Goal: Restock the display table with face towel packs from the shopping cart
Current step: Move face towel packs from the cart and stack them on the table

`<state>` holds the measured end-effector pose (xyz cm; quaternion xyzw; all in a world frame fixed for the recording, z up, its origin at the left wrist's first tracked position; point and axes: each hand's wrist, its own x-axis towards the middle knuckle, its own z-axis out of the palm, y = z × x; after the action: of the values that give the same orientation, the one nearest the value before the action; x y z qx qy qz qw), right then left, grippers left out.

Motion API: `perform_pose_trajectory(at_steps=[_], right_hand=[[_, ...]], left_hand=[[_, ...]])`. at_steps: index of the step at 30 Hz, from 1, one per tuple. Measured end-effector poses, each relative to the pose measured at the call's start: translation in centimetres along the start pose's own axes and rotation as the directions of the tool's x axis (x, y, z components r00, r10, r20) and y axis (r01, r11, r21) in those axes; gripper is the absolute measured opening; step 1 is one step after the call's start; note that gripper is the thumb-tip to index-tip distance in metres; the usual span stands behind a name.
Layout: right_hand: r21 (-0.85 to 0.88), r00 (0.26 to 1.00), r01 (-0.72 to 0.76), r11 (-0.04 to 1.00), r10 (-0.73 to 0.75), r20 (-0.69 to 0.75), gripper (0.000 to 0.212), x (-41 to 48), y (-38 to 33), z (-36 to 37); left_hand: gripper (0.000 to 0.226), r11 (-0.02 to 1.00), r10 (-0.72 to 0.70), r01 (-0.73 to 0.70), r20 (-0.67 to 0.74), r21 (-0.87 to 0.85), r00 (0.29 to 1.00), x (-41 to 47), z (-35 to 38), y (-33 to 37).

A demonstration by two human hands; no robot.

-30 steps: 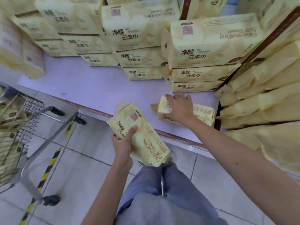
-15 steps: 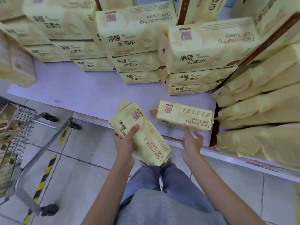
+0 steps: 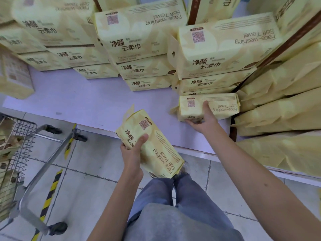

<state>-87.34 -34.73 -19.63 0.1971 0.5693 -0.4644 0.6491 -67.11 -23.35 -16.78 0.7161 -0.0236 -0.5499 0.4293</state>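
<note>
In the head view, a tilted pack (image 3: 156, 146) of face towels is gripped by the left hand (image 3: 133, 152) over the counter's near edge. The thumb is laid across its printed face and the fingers are curled behind it. A flat pack (image 3: 220, 106) is seen lying on the lavender counter (image 3: 83, 101), just in front of the right-hand stack (image 3: 224, 49) and beside the slanted packs (image 3: 286, 101). It is held by the right hand (image 3: 202, 121), with the thumb pressed on top and the fingers wrapped along its near side. The shopping cart (image 3: 20, 153) is parked at the left on the tiled floor (image 3: 86, 197), its yellowish contents too blurred to be told.
</note>
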Motion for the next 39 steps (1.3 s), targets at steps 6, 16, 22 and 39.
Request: perform_pose_trajectory(at_steps=[6, 16, 22, 39], right_hand=[[-0.056, 1.000, 0.009, 0.998, -0.010, -0.030, 0.066, 1.2, -2.0, -0.7], [-0.029, 0.995, 0.061, 0.998, -0.063, -0.071, 0.059, 0.1, -2.2, -1.5], [-0.317, 0.999, -0.022, 0.948, 0.032, 0.027, 0.076, -3.7, 0.1, -5.2], [-0.184, 0.953, 0.268, 0.946, -0.231, 0.198, 0.027, -10.1, -3.7, -4.1]], left_hand=[[0.090, 1.000, -0.008, 0.008, 0.017, 0.007, 1.000, 0.6, 0.6, 0.7], [0.064, 0.997, -0.055, 0.058, 0.049, -0.056, 0.997, -0.2, 2.5, 1.4], [0.067, 0.962, -0.206, 0.219, 0.091, -0.161, 0.974, -1.4, 4.5, 2.5], [0.077, 0.963, -0.186, 0.244, 0.379, -0.112, 0.907, -5.0, 12.6, 3.0]])
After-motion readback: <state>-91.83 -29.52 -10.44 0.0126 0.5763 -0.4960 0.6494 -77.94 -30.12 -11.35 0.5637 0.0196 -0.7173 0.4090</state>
